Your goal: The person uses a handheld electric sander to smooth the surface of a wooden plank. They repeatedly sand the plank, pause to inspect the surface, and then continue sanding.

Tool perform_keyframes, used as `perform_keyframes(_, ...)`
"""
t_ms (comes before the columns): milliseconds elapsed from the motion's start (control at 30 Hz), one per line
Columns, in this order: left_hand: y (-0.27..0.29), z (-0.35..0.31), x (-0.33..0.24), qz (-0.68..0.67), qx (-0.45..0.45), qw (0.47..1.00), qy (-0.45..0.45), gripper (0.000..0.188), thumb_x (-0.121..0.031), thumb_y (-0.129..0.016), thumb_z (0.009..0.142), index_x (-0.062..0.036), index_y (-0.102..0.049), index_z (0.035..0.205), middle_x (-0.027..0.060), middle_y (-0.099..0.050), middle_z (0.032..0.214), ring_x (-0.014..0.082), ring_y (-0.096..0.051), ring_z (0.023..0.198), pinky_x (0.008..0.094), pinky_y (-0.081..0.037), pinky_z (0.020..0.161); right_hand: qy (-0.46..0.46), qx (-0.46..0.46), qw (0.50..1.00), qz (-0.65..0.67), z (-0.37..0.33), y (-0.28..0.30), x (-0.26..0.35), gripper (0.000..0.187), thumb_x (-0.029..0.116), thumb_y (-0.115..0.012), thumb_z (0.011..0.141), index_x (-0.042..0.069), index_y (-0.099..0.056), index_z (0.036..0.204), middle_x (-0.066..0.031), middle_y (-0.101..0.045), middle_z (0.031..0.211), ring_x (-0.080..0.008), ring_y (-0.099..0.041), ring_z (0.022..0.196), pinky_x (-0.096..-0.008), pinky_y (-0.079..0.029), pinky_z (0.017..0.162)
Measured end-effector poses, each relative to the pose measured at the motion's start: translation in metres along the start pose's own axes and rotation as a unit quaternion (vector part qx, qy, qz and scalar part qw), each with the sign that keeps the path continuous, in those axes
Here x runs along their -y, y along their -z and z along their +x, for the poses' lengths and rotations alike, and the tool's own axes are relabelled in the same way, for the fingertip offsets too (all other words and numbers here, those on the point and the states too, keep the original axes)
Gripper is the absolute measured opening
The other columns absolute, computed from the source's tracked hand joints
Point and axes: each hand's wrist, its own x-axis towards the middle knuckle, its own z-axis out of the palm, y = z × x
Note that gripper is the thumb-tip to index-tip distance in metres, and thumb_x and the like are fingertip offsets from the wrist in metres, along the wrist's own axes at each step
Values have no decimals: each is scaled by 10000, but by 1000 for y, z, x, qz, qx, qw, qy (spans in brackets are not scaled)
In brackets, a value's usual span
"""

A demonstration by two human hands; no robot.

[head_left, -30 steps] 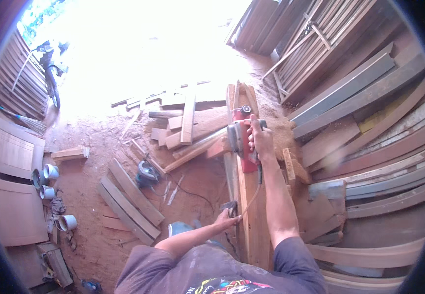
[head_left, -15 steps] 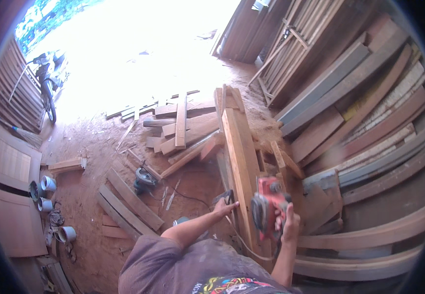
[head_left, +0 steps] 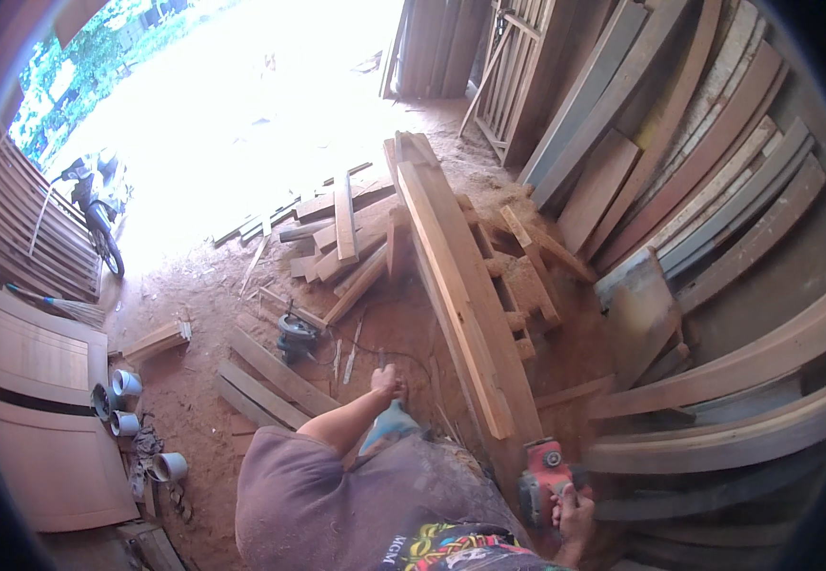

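A red electric planer (head_left: 535, 490) is gripped by my right hand (head_left: 575, 514), low at the right near my body, beside the near end of a long wooden bench plank. On that plank lies a pale squared timber (head_left: 446, 300), the planer apart from it. My left hand (head_left: 389, 383) is out to the left of the timber, above the floor, its fingers closed. A small greyish bit shows just beyond its fingers; I cannot make out what it is. Below this hand is a light blue object (head_left: 392, 423), partly hidden by my shirt.
A circular saw (head_left: 296, 333) sits on the dusty floor at the left, near loose boards (head_left: 265, 381). Offcuts (head_left: 346, 224) are heaped beyond it. Long boards (head_left: 708, 381) lean along the right wall. White pots (head_left: 125, 383) and door panels (head_left: 32, 333) stand at far left.
The planer in my right hand has moved back toward me, off the timber. My left hand has left the timber's side and swung away to the left. The view has shifted too.
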Motion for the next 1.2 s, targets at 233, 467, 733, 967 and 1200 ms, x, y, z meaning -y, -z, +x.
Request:
perform_keyframes(233,89,6,50,24,-137,990,3,381,-431,-531,966,-70,-653,969,111,-674,723,280,-659,588,466,-472,497,-1,74,996,44,13,1,-55,591,490,-635,1089,-72,-730,933,-16,-582,652,-104,-539,500,-296,-409,442)
perform_keyframes(467,98,14,46,-74,-90,993,1,256,-269,-602,940,-38,-678,1021,154,-703,818,320,-702,666,481,-575,581,-11,89,994,55,23,0,-78,552,444,-659,1085,-77,-723,913,-25,-573,646,-121,-555,500,-313,-419,438)
perform_keyframes(733,78,20,-3,-109,-45,992,-41,154,-93,-718,957,-76,-657,1098,80,-681,1006,252,-717,829,485,-641,708,69,5,958,-278,27,-3,-39,481,441,-801,952,-27,-769,1059,-143,-721,770,-304,-718,700,-438,-574,666)
perform_keyframes(967,54,-3,-50,-146,18,982,-118,239,-153,-777,989,-115,-654,1189,16,-688,1089,195,-688,1007,442,-641,785,283,-53,918,-273,82,-107,23,723,421,-921,775,6,-690,1320,-206,-735,1218,-406,-722,1122,-474,-568,953)
perform_keyframes(1200,63,-1,-94,-170,59,950,-256,254,-158,-809,976,-108,-693,1196,13,-731,1093,165,-694,982,396,-588,838,186,50,954,-229,129,-166,11,815,403,-946,730,-34,-643,1348,-309,-712,1269,-470,-688,1199,-515,-554,995)
